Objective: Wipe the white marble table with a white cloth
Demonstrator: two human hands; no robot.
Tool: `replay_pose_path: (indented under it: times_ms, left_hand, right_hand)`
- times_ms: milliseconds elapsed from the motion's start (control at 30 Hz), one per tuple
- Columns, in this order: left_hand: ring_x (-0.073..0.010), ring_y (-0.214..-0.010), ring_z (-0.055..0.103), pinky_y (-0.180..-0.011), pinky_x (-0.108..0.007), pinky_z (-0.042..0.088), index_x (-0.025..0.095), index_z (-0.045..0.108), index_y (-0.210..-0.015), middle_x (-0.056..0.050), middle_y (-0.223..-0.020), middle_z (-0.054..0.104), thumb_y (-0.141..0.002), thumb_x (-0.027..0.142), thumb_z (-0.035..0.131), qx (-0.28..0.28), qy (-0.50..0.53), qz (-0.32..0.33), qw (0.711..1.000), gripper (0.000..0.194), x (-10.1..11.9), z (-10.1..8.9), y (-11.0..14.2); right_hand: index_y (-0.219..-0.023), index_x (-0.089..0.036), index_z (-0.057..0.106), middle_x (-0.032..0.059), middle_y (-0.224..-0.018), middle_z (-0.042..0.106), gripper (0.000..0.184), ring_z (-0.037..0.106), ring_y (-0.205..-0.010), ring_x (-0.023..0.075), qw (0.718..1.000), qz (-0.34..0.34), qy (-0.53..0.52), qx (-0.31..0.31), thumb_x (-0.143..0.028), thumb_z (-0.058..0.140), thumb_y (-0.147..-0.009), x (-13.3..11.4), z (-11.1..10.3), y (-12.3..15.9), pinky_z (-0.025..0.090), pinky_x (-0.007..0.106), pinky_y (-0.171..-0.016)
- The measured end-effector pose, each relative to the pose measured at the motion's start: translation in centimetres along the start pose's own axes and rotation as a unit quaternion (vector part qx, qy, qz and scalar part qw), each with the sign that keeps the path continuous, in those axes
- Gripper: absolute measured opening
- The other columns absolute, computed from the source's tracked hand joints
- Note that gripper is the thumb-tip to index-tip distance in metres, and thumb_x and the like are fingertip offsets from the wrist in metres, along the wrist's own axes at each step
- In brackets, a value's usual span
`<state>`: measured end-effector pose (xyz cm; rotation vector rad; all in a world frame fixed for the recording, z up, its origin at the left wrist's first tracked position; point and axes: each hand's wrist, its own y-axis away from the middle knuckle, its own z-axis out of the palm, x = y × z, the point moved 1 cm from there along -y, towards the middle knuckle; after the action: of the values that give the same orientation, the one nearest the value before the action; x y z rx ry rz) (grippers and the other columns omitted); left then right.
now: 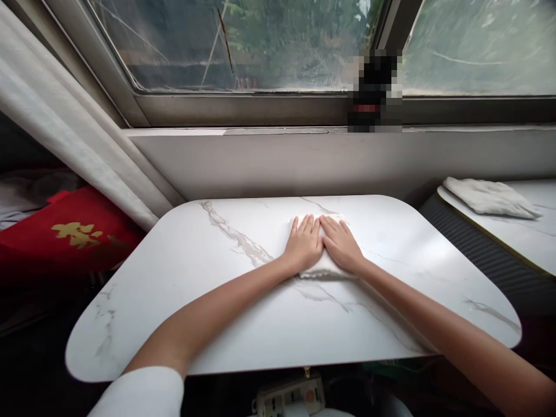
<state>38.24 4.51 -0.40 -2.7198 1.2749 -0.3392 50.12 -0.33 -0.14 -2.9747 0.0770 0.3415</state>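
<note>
A white folded cloth [326, 267] lies flat on a white marble-patterned tabletop [226, 318], right of its middle. My left hand [304, 244] rests on the cloth's left part, palm down, fingers stretched out and pointing away from me. Beside it, my right hand [341, 243] presses flat on the right part with its fingers extended too. The two hands touch or nearly touch at the index fingers and thumbs. Most of the cloth is hidden under them; its near edge and a little of its far edge show.
Behind the table are a white wall [278, 165] and a window [243, 52]. A pale curtain [82, 127] hangs at left, near a red cloth item [30, 237] with a gold character. At right, another cloth [490, 197] lies on a second tabletop. A power strip [289, 397] sits below the front edge.
</note>
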Motion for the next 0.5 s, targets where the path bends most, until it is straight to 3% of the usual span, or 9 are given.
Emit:
replay_pose_path:
  times_ms: [133, 233, 367, 500]
  left_hand:
    - [-0.0203, -0.137, 0.022, -0.114, -0.042, 0.008, 0.006, 0.031, -0.140, -0.012, -0.147, 0.030, -0.094, 0.027, 0.025, 0.007, -0.010, -0.036, 0.999, 0.051, -2.2, 1.1, -6.8]
    - [-0.0202, -0.137, 0.023, -0.114, -0.041, 0.008, 0.006, 0.032, -0.140, -0.012, -0.147, 0.031, -0.094, 0.027, 0.025, 0.015, -0.009, -0.055, 0.998, 0.051, -3.1, 1.7, -10.1]
    - [-0.0203, -0.136, 0.025, -0.113, -0.041, 0.009, 0.006, 0.034, -0.139, -0.012, -0.146, 0.034, -0.094, 0.026, 0.027, 0.028, -0.014, -0.059, 0.998, 0.050, -3.4, 2.1, -11.8]
    - [-0.0202, -0.135, 0.026, -0.113, -0.041, 0.010, 0.007, 0.035, -0.139, -0.012, -0.145, 0.034, -0.094, 0.026, 0.027, 0.047, -0.021, -0.067, 0.996, 0.050, -3.2, 2.3, -11.7]
  right_hand:
    - [-0.140, -0.007, 0.035, 0.0083, -0.147, 0.033, 0.056, 0.027, -0.136, 0.0188, 1.000, -0.018, 0.006, 0.014, -0.021, 0.024, -0.087, 3.3, 0.2, -6.8, 0.018, 0.041, -0.112]
    - [-0.138, -0.010, 0.038, 0.0074, -0.145, 0.036, 0.054, 0.030, -0.134, 0.0183, 0.999, -0.017, 0.009, 0.029, -0.020, 0.024, -0.086, 5.2, 0.3, -9.9, 0.022, 0.040, -0.111]
    - [-0.135, -0.012, 0.043, 0.0073, -0.142, 0.042, 0.053, 0.035, -0.132, 0.0196, 0.998, -0.023, 0.007, 0.057, -0.019, 0.027, -0.085, 6.4, 0.6, -11.7, 0.025, 0.041, -0.109]
    - [-0.134, -0.012, 0.046, 0.0076, -0.141, 0.043, 0.052, 0.035, -0.132, 0.0195, 0.997, -0.026, 0.010, 0.072, -0.020, 0.026, -0.086, 6.5, 0.8, -11.4, 0.025, 0.040, -0.109]
